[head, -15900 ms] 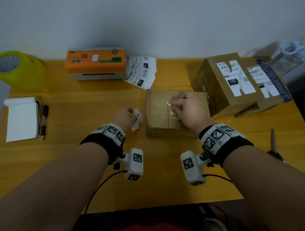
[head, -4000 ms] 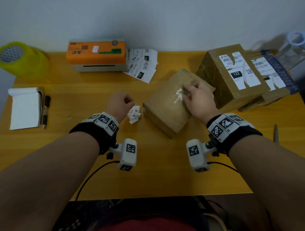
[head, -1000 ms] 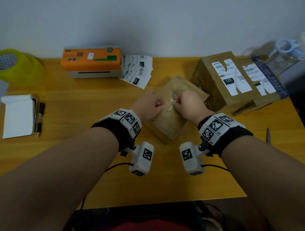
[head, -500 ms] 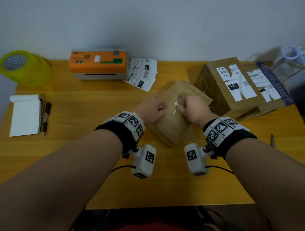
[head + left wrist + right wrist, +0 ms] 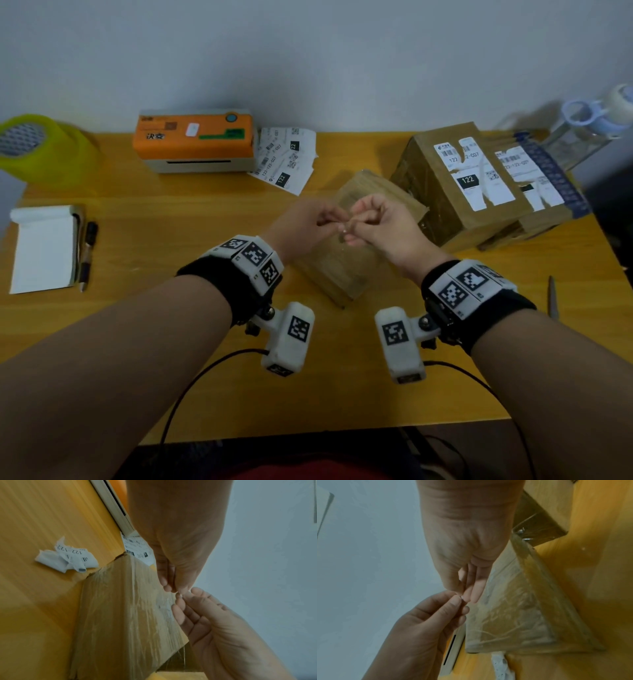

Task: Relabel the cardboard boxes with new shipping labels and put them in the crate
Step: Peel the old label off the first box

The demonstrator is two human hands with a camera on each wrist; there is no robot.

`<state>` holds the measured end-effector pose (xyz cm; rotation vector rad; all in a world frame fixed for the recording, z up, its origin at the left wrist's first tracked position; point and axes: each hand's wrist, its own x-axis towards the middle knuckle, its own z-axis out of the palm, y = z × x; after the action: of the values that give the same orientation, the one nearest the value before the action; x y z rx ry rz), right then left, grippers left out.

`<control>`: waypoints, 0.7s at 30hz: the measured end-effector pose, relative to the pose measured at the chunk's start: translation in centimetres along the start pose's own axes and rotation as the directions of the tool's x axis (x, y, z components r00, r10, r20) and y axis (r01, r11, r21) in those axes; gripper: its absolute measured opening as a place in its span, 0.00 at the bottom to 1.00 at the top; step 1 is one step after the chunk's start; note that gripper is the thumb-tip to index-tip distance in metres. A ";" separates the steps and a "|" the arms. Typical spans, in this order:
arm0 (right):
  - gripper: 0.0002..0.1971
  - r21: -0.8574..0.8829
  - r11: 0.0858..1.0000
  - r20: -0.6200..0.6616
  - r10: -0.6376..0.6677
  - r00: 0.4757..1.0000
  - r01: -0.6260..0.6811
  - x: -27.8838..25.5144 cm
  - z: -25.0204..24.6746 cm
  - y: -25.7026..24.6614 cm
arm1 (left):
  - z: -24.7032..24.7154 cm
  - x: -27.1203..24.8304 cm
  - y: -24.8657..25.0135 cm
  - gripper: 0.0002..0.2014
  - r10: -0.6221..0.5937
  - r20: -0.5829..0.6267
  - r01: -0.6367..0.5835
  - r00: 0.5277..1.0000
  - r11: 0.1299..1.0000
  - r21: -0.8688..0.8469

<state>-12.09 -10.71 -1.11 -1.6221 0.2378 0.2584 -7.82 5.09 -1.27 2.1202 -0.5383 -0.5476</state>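
Centre of frame: 2 hands, left hand and right hand, meet above 1 flat cardboard box lying on the surface; the fingers of both pinch 1 tiny white scrap. Upper right: 2 labelled boxes. Upper centre: 1 printer, 1 pile of new labels.

We see a box at the middle of the counter, our hands meeting above it. Two bigger boxes sit to its right. Behind, the printer stands with labels just to its right. A notepad and pen lie far left, and scraps left of the box.
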 end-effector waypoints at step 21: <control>0.08 0.142 0.988 0.094 0.042 0.995 -0.055 2.9 7.0 -2.1 | -6.7 -3.7 -3.0 0.09 0.298 -0.221 -0.158 0.929 0.856 0.492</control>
<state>-8.89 -3.55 -0.46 -1.4590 0.2218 0.3435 -6.54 13.03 0.58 2.4827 -0.8038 0.0492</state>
